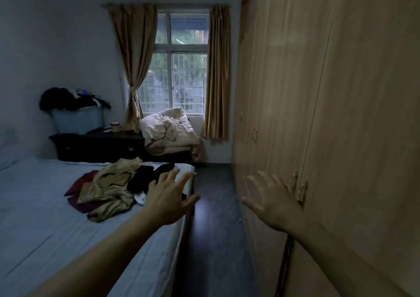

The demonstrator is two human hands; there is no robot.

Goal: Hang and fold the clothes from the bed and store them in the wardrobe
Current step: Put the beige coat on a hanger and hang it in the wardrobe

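Bare fingers point(175, 176) spread wide — holding nothing

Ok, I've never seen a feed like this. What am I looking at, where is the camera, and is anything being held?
There is one picture, taken by a camera worn on a person's head, looking forward and down. No machine: the two arms reaching out are the person's own. The left hand is stretched over the bed, fingers spread, holding nothing. The right hand is open too, just short of the handles on the closed wardrobe; I cannot tell whether it touches them. On the bed lies a loose pile of clothes: tan, dark red and black pieces, not folded. Beyond are a window with curtains and a dark dresser.
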